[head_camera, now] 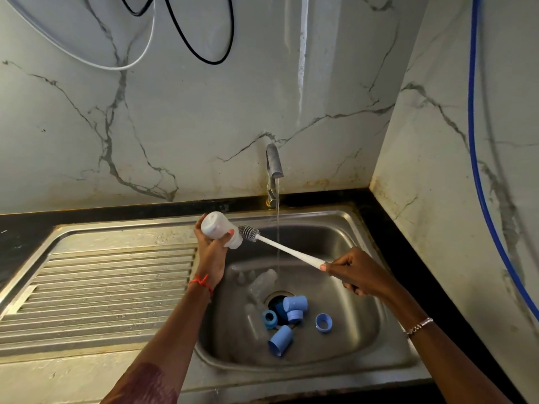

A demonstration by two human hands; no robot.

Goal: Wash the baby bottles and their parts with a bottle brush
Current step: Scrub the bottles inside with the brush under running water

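Note:
My left hand (210, 252) grips a clear baby bottle (217, 227) held on its side above the sink's left rim, its mouth facing right. My right hand (354, 272) holds the white handle of a bottle brush (287, 249); the grey bristle head (248, 233) sits just outside the bottle's mouth. Down in the sink basin (350, 287) lie two more clear bottles (261, 284) near the drain, two blue caps (294, 307), (280, 341) and two blue collar rings (269, 318), (323, 322).
The tap (273, 170) at the back runs a thin stream of water (278, 228) into the basin, passing just behind the brush handle. A ribbed steel drainboard (110, 287) lies to the left. A black counter edge, marble walls and a blue hose (478, 170) surround the sink.

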